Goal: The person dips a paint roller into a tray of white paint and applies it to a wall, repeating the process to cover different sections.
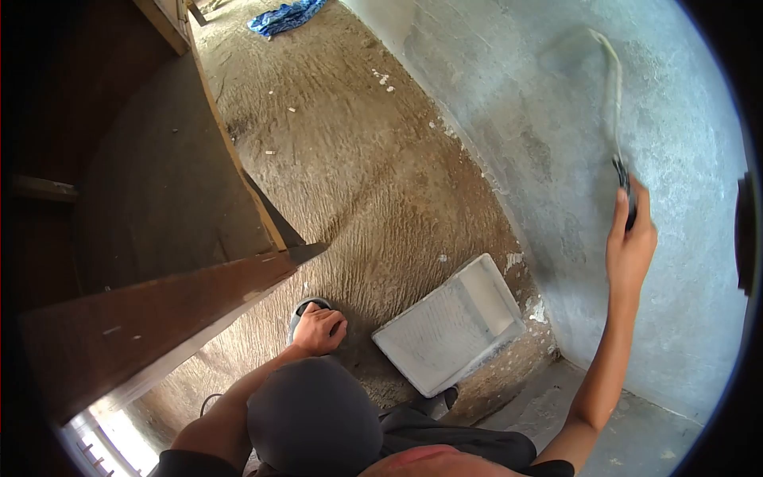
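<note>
My right hand is closed around the black handle of a paint roller, held up against the wall on the right. Its long pale wire frame bends at the top, and the roller head there is blurred. The wall has a patchy blue-white surface. Low in the view, my left hand hangs with curled fingers just beyond my knee, in front of a shoe. Nothing shows in that hand. A white paint tray with a ribbed slope lies tilted on the floor between my hands.
At the left stands a wooden piece of furniture with a dark inside and a projecting corner. The rough brown floor has white flecks along the wall's foot. A blue patterned cloth lies at the far end.
</note>
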`<control>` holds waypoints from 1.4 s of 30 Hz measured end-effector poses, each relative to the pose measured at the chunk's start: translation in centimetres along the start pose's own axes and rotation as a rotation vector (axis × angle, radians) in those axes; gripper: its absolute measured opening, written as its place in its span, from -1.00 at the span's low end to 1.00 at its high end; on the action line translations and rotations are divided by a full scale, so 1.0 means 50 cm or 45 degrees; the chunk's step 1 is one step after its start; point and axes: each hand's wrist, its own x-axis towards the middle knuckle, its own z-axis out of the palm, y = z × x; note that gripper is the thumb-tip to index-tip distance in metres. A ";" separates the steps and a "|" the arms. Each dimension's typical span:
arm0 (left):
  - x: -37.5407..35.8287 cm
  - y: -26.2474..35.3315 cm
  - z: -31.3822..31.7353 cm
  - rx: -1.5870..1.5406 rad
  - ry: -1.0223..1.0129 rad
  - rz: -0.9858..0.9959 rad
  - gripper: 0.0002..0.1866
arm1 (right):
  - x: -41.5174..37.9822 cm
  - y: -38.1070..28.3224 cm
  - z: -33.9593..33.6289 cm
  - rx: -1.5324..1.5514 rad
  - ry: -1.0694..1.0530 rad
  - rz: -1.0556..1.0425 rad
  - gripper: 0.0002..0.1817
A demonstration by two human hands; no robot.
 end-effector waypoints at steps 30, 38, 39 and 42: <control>-0.017 0.003 0.012 0.115 0.042 0.034 -0.86 | -0.318 0.224 0.035 0.354 -0.118 0.405 -0.63; -0.019 0.014 0.029 0.219 0.099 0.017 -0.86 | -0.519 0.161 0.199 0.701 -0.325 0.358 -0.62; -0.021 0.013 0.030 0.225 0.095 0.007 -0.86 | -0.530 0.136 0.195 0.749 -0.432 0.364 -0.63; -0.016 0.018 0.030 0.241 0.089 0.016 -0.86 | -0.566 0.109 0.196 0.710 -0.466 0.120 -0.69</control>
